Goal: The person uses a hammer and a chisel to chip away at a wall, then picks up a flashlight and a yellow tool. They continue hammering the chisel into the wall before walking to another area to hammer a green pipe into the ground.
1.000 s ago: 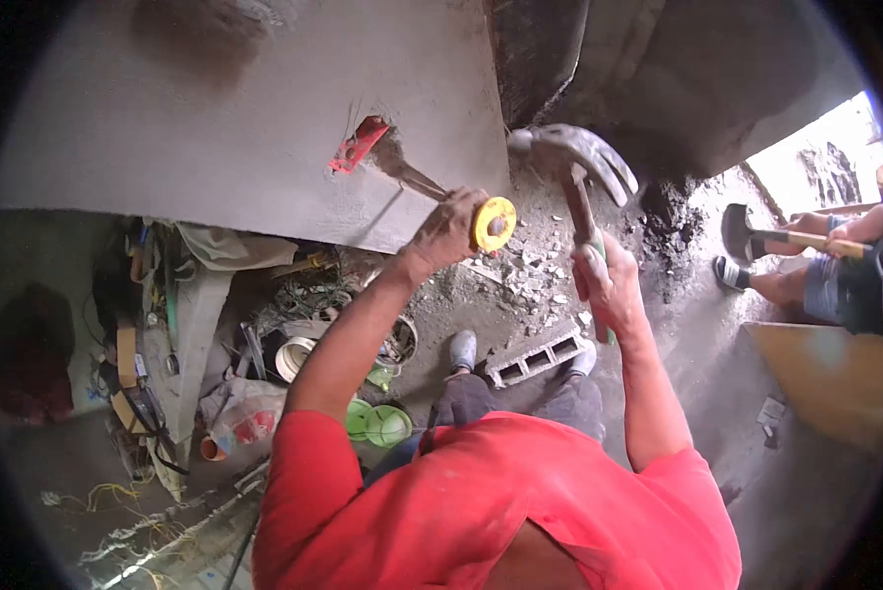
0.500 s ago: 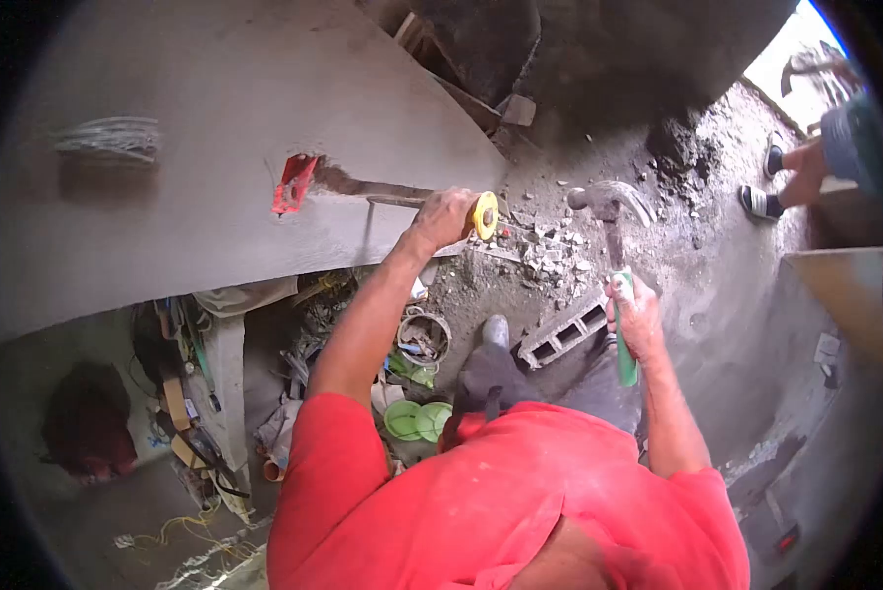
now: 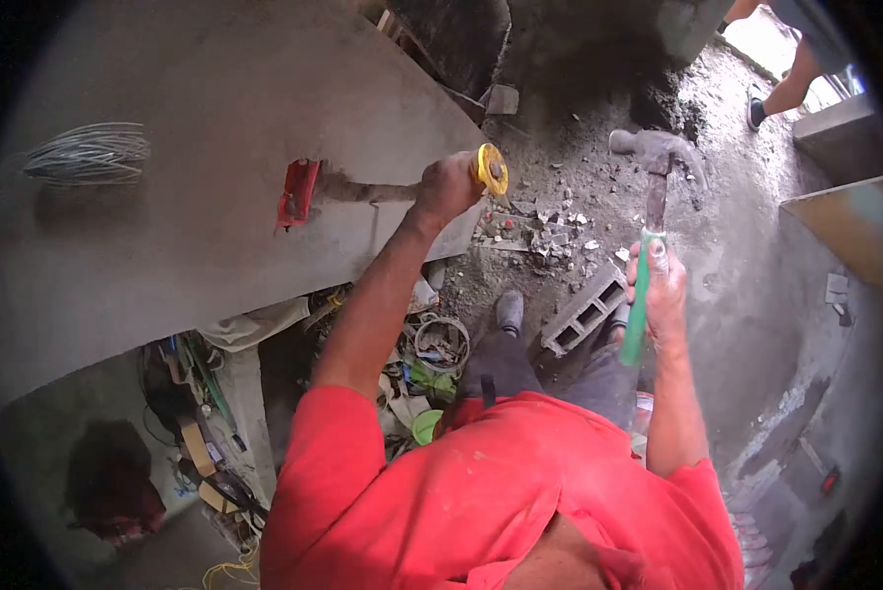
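My left hand (image 3: 447, 189) is wrapped round a chisel with a round yellow hand guard (image 3: 493, 169). The chisel's shaft lies mostly hidden behind the fist, along a chased groove (image 3: 368, 191) in the grey wall. At the groove's far end sits a red electrical box (image 3: 299, 193), set into the wall. In my right hand (image 3: 664, 300) is a claw hammer (image 3: 656, 197), gripped by its green handle. Its steel head is raised, to the right of the chisel's guard and apart from it.
Broken rubble (image 3: 559, 236) covers the floor below the wall. A hollow concrete block (image 3: 587, 313) lies beside my feet, near a bucket (image 3: 441, 344) of debris. Coiled wire (image 3: 88, 154) hangs on the wall. Another person's leg (image 3: 794, 84) shows at the upper right.
The hammer has moved away from the chisel, to the right. My left hand keeps its hold on the chisel. The other person has moved farther back, and the view has shifted slightly.
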`<move>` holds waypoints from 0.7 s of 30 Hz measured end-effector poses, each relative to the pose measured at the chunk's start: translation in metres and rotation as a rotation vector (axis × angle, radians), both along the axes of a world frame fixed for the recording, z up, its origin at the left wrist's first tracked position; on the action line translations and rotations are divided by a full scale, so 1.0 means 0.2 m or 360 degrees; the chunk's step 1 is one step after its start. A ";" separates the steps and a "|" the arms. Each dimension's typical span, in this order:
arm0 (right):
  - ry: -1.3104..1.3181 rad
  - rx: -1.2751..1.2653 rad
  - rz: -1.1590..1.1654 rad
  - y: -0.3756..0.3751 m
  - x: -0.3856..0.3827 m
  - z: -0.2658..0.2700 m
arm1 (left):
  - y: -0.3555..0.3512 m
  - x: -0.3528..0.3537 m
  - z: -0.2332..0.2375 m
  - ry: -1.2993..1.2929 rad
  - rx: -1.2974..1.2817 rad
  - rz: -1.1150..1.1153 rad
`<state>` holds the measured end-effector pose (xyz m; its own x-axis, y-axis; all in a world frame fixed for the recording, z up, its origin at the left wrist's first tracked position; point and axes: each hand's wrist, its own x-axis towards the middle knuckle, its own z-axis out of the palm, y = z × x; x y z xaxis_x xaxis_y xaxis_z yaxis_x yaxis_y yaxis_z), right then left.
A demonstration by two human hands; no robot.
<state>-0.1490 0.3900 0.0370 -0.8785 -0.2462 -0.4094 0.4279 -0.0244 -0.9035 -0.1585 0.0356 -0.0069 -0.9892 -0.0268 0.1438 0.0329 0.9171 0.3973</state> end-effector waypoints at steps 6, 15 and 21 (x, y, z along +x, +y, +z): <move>-0.0399 0.0061 0.0454 -0.46 0.21 -0.32 | 0.03 0.02 0.04 -0.0115 -0.0005 -0.0006; -0.0213 -0.0981 -0.0635 -0.22 0.03 -0.10 | 0.02 0.05 -0.04 -0.0147 -0.0170 -0.0094; -0.0633 -0.0319 0.0161 -0.42 0.25 -0.35 | 0.03 0.08 -0.10 -0.0199 -0.0351 -0.0167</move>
